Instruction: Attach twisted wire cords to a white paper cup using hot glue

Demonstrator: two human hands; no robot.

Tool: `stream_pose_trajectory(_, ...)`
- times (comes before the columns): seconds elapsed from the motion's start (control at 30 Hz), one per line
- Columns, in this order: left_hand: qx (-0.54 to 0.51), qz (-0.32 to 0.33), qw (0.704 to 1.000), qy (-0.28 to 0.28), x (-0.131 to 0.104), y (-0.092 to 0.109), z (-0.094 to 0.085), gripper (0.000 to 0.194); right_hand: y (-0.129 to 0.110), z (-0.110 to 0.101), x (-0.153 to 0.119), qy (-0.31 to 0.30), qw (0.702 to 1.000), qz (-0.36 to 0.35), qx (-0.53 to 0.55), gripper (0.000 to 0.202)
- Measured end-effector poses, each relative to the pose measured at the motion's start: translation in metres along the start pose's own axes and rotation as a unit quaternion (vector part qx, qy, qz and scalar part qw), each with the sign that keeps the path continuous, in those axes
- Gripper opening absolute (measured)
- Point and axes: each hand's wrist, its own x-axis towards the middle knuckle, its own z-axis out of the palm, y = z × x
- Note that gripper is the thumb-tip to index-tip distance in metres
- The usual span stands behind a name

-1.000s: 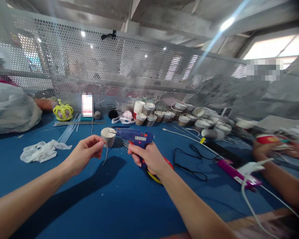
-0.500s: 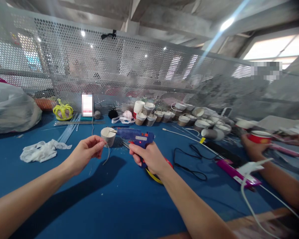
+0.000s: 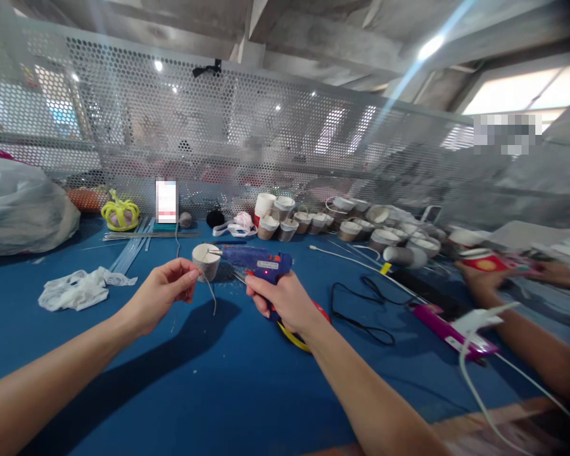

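My right hand (image 3: pixel 285 301) is wrapped round the handle of a blue glue gun (image 3: pixel 251 258), its red light lit. The metal nozzle points left, over the rim of a small pale cup (image 3: pixel 205 265) on the blue table. Just left of that cup, my left hand (image 3: pixel 171 283) pinches a thin grey cord (image 3: pixel 211 294) between thumb and fingertips. The cord's loose end hangs down in front of the cup. Whether the nozzle touches the cup or the cord, I cannot tell. Beneath my right wrist lies a red and yellow object (image 3: pixel 297 339), partly hidden.
Several wrapped cups with handles (image 3: pixel 349 230) stand along the back right. White lace (image 3: pixel 78 288) lies left, near clear sticks (image 3: pixel 133 247). A purple power strip (image 3: pixel 451 332) and black cable (image 3: pixel 365 310) lie right. A co-worker's hand (image 3: pixel 482 278) holds a red cup (image 3: pixel 484 261) there.
The cord's hanging end has swung a little to the right. My hands and the glue gun have hardly moved. At the right, the co-worker's red cup has shifted left and tilted.
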Motion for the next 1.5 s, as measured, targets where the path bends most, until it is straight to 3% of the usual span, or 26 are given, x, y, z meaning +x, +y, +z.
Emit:
stream_pose_trajectory(0.63,-0.006,0.009,1.000,-0.001,0.000,0.001,-0.001,0.021,0.000,0.000,0.000,-0.027,0.999,-0.008,-0.019,0.023)
stream_pose_trajectory(0.93,-0.024,-0.015,0.999,0.018,0.001,0.001,0.000,0.022,0.000,-0.006,0.003,-0.056,0.995,-0.006,0.084,0.016)
stream_pose_trajectory(1.17,-0.039,-0.001,0.999,0.033,0.003,0.002,-0.002,0.020,-0.005,-0.035,0.021,0.050,0.988,0.003,0.146,0.028)
stream_pose_trajectory(1.23,-0.037,0.004,0.999,0.034,0.003,0.002,-0.004,0.019,0.000,-0.046,0.032,0.057,0.992,0.010,0.108,0.030)
stream_pose_trajectory(1.3,-0.036,0.009,0.999,0.037,0.003,0.002,-0.004,0.019,0.010,-0.057,0.045,0.103,0.994,0.022,-0.008,0.035)
stream_pose_trajectory(1.33,-0.038,0.011,0.999,0.038,0.003,0.003,-0.005,0.019,0.016,-0.062,0.051,0.131,0.985,0.043,-0.106,0.037)
stream_pose_trajectory(1.5,-0.041,0.007,0.998,0.044,0.002,0.003,-0.005,0.018,0.051,-0.084,0.079,0.178,0.936,0.118,-0.280,0.037)
